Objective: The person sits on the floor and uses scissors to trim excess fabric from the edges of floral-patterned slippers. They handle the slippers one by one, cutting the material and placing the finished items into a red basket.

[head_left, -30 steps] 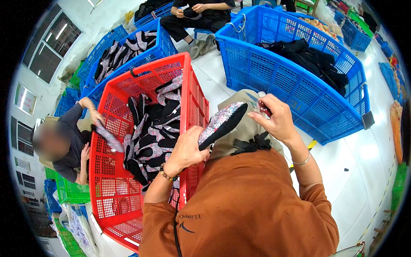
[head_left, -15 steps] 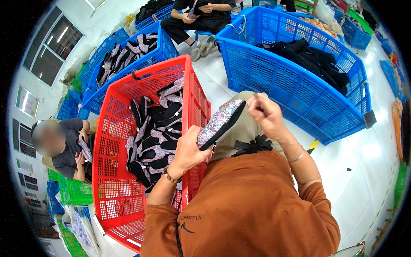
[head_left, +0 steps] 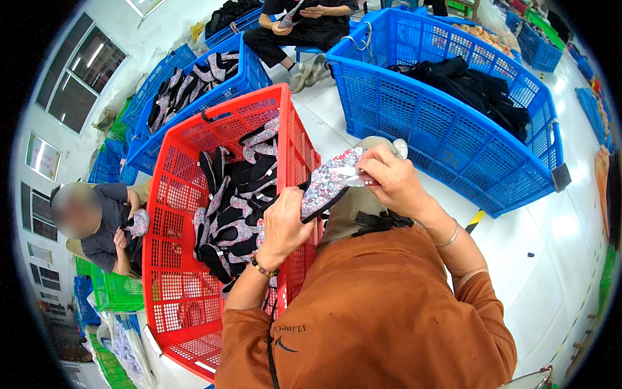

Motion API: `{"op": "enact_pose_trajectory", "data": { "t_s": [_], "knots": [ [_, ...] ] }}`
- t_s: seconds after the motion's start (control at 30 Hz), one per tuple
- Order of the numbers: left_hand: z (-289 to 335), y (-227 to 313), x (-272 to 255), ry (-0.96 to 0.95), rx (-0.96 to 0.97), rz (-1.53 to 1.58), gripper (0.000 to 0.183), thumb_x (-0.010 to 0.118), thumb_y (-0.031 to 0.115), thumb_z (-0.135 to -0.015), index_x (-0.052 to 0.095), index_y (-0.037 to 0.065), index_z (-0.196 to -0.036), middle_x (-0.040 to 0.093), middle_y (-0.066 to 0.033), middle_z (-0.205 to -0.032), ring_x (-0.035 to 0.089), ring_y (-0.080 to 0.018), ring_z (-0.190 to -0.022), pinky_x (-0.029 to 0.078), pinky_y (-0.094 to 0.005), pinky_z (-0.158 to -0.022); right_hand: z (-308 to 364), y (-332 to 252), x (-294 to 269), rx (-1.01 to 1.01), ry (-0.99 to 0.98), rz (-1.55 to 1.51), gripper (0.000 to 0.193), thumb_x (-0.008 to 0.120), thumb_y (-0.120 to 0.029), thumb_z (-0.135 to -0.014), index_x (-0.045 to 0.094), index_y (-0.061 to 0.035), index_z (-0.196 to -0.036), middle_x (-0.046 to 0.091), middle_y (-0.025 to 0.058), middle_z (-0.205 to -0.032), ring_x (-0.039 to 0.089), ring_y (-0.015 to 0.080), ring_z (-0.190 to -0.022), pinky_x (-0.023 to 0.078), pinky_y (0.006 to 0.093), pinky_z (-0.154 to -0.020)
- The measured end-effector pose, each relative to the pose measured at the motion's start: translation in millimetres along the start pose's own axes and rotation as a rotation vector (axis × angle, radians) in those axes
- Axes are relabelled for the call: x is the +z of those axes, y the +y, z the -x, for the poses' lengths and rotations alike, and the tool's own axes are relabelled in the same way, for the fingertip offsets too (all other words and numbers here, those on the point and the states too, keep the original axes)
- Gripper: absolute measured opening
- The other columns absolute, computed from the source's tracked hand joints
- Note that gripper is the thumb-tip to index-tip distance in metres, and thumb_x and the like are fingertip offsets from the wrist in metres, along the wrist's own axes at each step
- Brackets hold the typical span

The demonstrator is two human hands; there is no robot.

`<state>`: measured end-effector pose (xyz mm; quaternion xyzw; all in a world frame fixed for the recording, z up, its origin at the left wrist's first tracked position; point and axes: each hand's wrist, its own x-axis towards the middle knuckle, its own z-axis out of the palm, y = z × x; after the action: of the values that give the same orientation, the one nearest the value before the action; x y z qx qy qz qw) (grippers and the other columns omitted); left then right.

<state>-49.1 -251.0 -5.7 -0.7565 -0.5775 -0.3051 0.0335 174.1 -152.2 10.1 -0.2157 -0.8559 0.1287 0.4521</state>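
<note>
A slipper-like cloth piece (head_left: 327, 178), floral on top with a black edge, is held in front of me beside the red basket. My left hand (head_left: 288, 220) is closed around its near end. At the far end my right hand (head_left: 387, 180) pinches the piece, fingers together; a small whitish bit shows below those fingertips, too small to make out. Similar floral and black pieces (head_left: 236, 207), some with white tags, lie heaped in the red basket (head_left: 165, 259) to my left.
A blue basket (head_left: 427, 123) with black cloth (head_left: 473, 91) stands ahead on the right. Another blue basket (head_left: 253, 78) with floral pieces is behind the red one. One person (head_left: 107, 227) sits at the left, another (head_left: 304, 29) ahead, each handling a piece.
My right hand has come left and down onto the far end of the cloth piece, which now looks bent and turned. The person at the left has shifted their piece.
</note>
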Motion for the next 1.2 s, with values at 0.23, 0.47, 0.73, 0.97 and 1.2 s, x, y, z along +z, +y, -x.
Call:
{"op": "enact_pose_trajectory", "data": {
  "t_s": [0.23, 0.47, 0.73, 0.97, 1.2],
  "knots": [
    [1.6, -0.4, -1.9, 0.009, -0.016, 0.019, 0.037, 0.068, 0.003, -0.06, 0.051, -0.001, -0.092, 0.056, -0.0177, -0.089, 0.058, -0.0372, -0.079, 0.049, -0.0408, -0.066, 3.6, 0.5, -9.2, 0.424, -0.06, -0.877, 0.009, 0.054, -0.01, -0.089, 0.054, -0.0043, -0.082, 0.057, 0.0051, -0.083, 0.048, 0.0144, -0.054, 0.036, 0.0235, -0.049],
    [2.8, -5.3, 0.2, 0.084, -0.022, 0.026, 0.037, 0.068, 0.002, -0.06, 0.052, -0.001, -0.094, 0.056, -0.0171, -0.088, 0.059, -0.0364, -0.078, 0.049, -0.0404, -0.065, 13.1, 10.2, -34.9, 0.501, -0.245, -1.021, 0.018, 0.059, -0.019, -0.088, 0.06, -0.0007, -0.087, 0.054, 0.0015, -0.072, 0.042, 0.007, -0.058, 0.032, 0.0186, -0.05],
    [1.1, -3.6, 1.7, 0.043, 0.031, 0.006, 0.038, 0.068, 0.002, -0.059, 0.052, -0.002, -0.093, 0.056, -0.0183, -0.091, 0.058, -0.037, -0.081, 0.049, -0.0402, -0.069, -0.7, -2.0, 1.7, 0.017, -0.004, -0.059, 0.031, 0.069, 0.001, -0.069, 0.059, -0.0025, -0.098, 0.057, 0.0085, -0.089, 0.059, 0.0217, -0.069, 0.046, 0.0274, -0.056],
    [0.6, -0.6, 2.4, 0.038, 0.032, 0.031, 0.038, 0.069, 0.002, -0.058, 0.052, -0.002, -0.092, 0.057, -0.0182, -0.091, 0.058, -0.0366, -0.082, 0.049, -0.0396, -0.069, 8.0, 10.6, 3.2, 0.23, 0.077, -0.571, 0.007, 0.059, -0.005, -0.082, 0.054, -0.001, -0.08, 0.054, 0.007, -0.088, 0.053, 0.0176, -0.062, 0.041, 0.0267, -0.051],
    [6.0, -4.7, 4.0, 0.064, -0.058, 0.088, 0.04, 0.067, 0.001, -0.059, 0.054, -0.002, -0.096, 0.058, -0.0187, -0.092, 0.058, -0.037, -0.086, 0.048, -0.0392, -0.074, 12.3, -3.7, -49.7, 0.443, -0.368, -0.994, 0.014, 0.052, -0.012, -0.08, 0.055, 0.0009, -0.077, 0.05, 0.0047, -0.066, 0.048, 0.0139, -0.062, 0.038, 0.0261, -0.055]
  ]
}}
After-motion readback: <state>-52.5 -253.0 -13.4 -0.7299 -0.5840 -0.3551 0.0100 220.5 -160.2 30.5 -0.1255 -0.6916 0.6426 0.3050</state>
